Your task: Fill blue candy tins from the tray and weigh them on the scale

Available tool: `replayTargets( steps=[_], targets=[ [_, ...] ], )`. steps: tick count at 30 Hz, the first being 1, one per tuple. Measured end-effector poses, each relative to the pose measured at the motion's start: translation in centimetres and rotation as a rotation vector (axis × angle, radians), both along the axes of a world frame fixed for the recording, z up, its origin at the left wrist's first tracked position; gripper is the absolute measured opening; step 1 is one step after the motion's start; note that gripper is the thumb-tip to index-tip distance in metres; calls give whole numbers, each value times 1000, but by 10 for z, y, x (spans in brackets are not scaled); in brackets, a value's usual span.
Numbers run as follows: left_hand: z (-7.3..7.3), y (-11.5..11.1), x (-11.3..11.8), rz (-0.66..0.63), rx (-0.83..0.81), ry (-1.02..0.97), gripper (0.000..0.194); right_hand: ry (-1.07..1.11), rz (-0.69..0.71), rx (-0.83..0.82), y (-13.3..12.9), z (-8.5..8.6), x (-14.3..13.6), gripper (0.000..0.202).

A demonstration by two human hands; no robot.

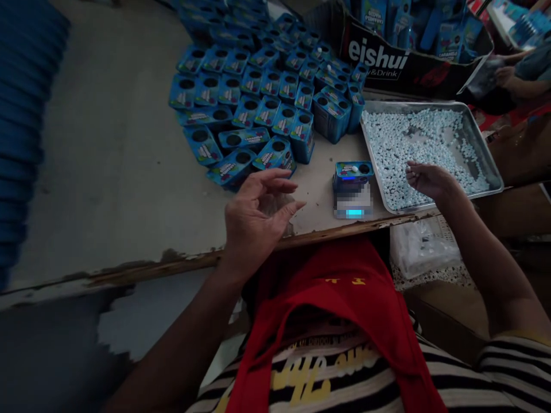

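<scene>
Worn grey desk (120, 172) with a chipped front edge, and we sit at it in a striped shirt and red apron. Our left hand (253, 215) hovers just above the desk edge, grip released, fingers spread and loosely curled, nothing in it. Our right hand (428, 180) sits over the near edge of the metal tray (491, 155), fingers pinched together over the pale blue tablets (400, 143); we cannot tell whether a tablet is caught in the grip.

Between the hands, one small blue tin (353, 172) rests on a scale (353, 203) with a lit display, just left of the tray; its top shows a round hole and a white tablet beside it. Left hand is nearest the pile of blue tins (258, 97), which lie packed together on the desk, holes up, reaching back to the far edge.

Behind the tray stands a cardboard box (387, 60) printed with white lettering, holding more blue packs. Another person's hand (503, 74) shows at far right, well apart from ours.
</scene>
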State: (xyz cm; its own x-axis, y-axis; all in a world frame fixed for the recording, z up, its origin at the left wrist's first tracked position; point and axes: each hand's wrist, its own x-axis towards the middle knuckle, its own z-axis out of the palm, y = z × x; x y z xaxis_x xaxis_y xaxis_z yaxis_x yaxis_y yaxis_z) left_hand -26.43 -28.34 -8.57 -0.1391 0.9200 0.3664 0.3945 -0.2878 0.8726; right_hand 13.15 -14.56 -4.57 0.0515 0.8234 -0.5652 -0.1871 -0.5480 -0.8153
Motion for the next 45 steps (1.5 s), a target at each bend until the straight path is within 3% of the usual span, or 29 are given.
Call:
replayTargets(
  steps=[6, 11, 15, 20, 26, 31, 37, 42, 45],
  targets=[
    [-5, 8, 7, -68, 27, -70, 48, -53, 55, 88, -15, 14, -15, 9],
    [2, 16, 22, -64, 60, -24, 46, -62, 174, 185, -17, 21, -31, 7],
    [12, 37, 37, -41, 81, 26, 33, 11, 189, 190, -12, 24, -38, 6],
    [11, 76, 53, -81, 29, 118, 17, 17, 233, 233, -12, 18, -27, 4],
    [14, 102, 63, -201, -70, 187, 16, 36, 252, 274, -23, 2, -9, 28],
    [20, 114, 71, -269, -109, 240, 11, 44, 267, 297, -28, 10, -16, 36],
    [30, 117, 85, -273, -19, 256, 16, -131, 524, 497, -26, 35, -63, 36],
    [32, 100, 60, -166, 52, 216, 9, -329, 680, 569, -16, 37, -93, 30],
    [25, 93, 51, -151, 22, 202, 13, -309, 657, 546, -11, 37, -91, 32]
  ],
)
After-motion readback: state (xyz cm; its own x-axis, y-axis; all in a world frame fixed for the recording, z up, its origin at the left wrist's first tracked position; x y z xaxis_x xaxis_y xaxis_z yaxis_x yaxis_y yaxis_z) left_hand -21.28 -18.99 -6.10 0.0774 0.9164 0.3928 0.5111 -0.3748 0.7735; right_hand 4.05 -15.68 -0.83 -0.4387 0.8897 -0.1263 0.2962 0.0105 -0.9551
